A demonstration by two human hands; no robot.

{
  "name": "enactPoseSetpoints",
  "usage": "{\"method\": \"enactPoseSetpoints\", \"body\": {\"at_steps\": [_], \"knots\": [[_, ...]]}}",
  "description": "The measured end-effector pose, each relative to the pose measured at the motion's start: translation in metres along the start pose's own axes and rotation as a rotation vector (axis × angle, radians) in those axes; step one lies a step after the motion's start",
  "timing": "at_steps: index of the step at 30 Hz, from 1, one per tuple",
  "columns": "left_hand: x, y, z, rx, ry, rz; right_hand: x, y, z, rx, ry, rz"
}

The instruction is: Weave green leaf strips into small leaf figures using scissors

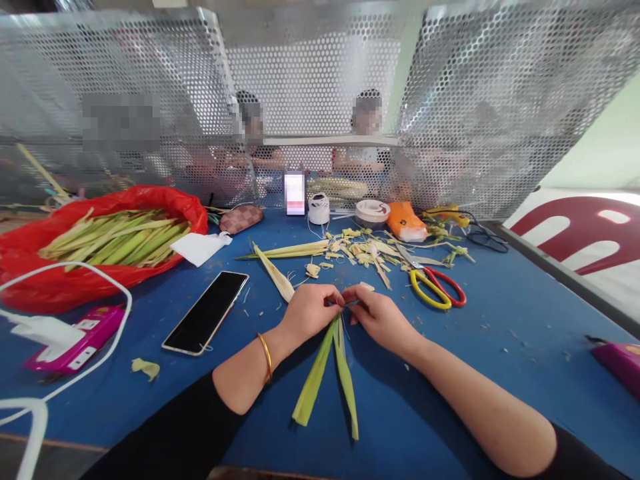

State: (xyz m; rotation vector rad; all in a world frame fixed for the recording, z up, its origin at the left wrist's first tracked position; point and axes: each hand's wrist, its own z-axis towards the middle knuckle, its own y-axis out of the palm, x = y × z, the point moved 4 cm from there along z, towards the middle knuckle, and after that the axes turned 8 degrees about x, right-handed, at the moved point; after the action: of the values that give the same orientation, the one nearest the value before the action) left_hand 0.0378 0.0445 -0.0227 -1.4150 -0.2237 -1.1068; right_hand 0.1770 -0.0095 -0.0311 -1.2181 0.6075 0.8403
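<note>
My left hand (310, 310) and right hand (380, 317) meet fingertip to fingertip, both pinching the top ends of the leaf strips (320, 367). This seems to keep those ends together while the tails fan toward me on the blue table (500, 347). At my left the red bag (30, 247) lies open, holding long green leaves (120, 240).
</note>
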Motion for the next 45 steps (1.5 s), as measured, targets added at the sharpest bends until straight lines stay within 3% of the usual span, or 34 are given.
{"method": "enactPoseSetpoints", "body": {"at_steps": [8, 13, 19, 26, 32, 40, 45], "knots": [[0.008, 0.000, -0.003, 0.109, 0.135, 0.362, 0.003, 0.002, 0.001, -0.007, 0.014, -0.017], [0.006, 0.005, -0.003, 0.114, 0.160, 0.456, 0.003, 0.002, 0.000, -0.027, 0.030, 0.017], [0.005, 0.005, -0.001, 0.132, 0.147, 0.414, 0.007, 0.002, 0.001, -0.004, 0.031, 0.031], [0.006, 0.005, -0.001, 0.167, 0.133, 0.145, 0.015, 0.003, 0.004, 0.046, 0.111, 0.190], [0.008, 0.005, -0.002, 0.172, 0.147, 0.110, 0.020, 0.001, 0.005, 0.095, 0.148, 0.201], [0.004, 0.003, 0.001, 0.165, 0.037, 0.005, 0.021, -0.002, 0.006, 0.133, 0.248, 0.256], [0.006, 0.003, 0.001, 0.154, 0.041, -0.040, 0.017, 0.000, 0.007, 0.100, 0.175, 0.273]]}}
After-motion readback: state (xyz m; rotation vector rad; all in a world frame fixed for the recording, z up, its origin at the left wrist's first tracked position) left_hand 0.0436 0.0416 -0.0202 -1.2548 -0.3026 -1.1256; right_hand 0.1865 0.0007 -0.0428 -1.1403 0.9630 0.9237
